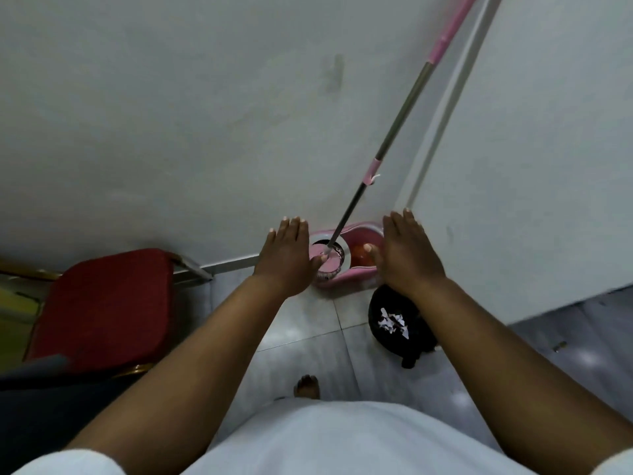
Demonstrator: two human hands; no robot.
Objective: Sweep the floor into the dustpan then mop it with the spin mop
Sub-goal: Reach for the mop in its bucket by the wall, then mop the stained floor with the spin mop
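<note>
From my head camera, looking down, both my arms reach straight out in front of me over the tiled floor (301,323). My left hand (286,255) is flat with the fingers straight and together, palm down, grasping nothing. My right hand (409,252) is the same, fingers extended, thumb spread inward, and nothing in it either. Between the two hands, farther off against the foot of the wall (205,114), sits the pink spin mop bucket (356,269). The mop head (329,262) rests in the bucket's round spinner basket, and the mop handle (400,121) rises from there, leaning up and to the right toward the corner of the wall, its shaft grey with pink sections. Neither hand touches the handle. Just below my right wrist, on the floor near the bucket, lies a black dustpan (397,323) with white scraps of paper (394,322) gathered in it. To my left stands a chair with a red cushioned seat (102,303), close to the wall. My bare foot (307,385) shows on the tiles below, just above the white cloth of my garment (342,440).
</note>
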